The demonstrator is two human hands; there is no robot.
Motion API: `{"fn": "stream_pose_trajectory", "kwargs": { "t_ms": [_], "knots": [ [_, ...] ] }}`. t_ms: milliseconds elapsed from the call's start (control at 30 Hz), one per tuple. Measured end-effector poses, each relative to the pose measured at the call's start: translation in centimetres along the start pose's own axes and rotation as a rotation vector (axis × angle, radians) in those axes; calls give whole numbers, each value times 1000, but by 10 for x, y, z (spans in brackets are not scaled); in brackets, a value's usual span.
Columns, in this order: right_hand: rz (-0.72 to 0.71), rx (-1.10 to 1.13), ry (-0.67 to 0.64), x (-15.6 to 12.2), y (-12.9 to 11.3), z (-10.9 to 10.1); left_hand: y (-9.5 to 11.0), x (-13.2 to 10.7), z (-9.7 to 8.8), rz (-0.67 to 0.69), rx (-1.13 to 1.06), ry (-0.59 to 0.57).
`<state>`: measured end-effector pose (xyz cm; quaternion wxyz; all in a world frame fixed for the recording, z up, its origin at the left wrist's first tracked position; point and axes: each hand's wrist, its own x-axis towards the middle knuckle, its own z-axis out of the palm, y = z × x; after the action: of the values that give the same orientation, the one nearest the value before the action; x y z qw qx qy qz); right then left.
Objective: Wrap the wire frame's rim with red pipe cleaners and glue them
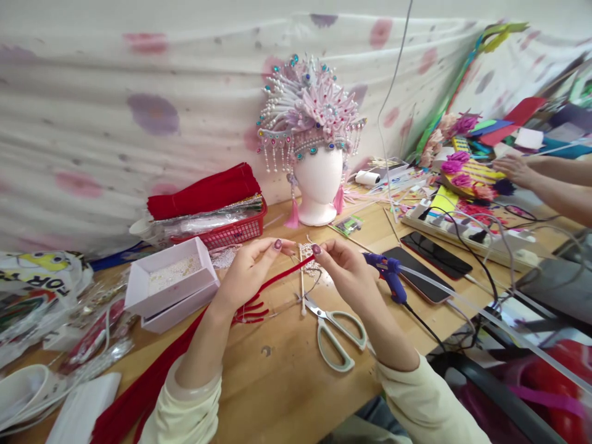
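My right hand [345, 268] pinches the upper end of a thin red fuzzy strip, like a pipe cleaner [287, 272]. This strip slants down to the left, behind my left hand [250, 271]. Thumb and fingertips of that hand are pressed together near the strip's end; what they hold is too small to make out. Small pale beads [311, 250] lie on the table behind the hands, with a thin white stick [302, 287] beside them. Scissors [335, 336] with pale handles rest partly open below my right hand. A bundle of long red strips [161, 361] lies under my left forearm.
A white mannequin head [319, 185] wears a pink beaded headdress [319, 111]. White boxes [173, 277] and a red basket [235, 231] stand left. Right are a blue glue gun [387, 271], phones [437, 254], a cable-filled power strip [467, 237] and another person's hand [515, 169].
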<state>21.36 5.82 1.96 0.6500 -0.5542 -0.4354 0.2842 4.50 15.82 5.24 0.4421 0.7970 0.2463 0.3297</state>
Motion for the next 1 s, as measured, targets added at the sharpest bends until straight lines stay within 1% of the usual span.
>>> {"fn": "stream_pose_trajectory", "kwargs": {
  "t_ms": [133,533,800,1000],
  "knots": [
    [2,29,53,-6,11,7,-1,0,0,6,14,35],
    [-14,130,186,-15,27,21,0,0,2,4,42,43],
    [-24,135,186,-15,27,18,0,0,2,-11,41,59],
    [-15,149,178,-14,33,21,0,1,3,0,71,62]
  ]
}}
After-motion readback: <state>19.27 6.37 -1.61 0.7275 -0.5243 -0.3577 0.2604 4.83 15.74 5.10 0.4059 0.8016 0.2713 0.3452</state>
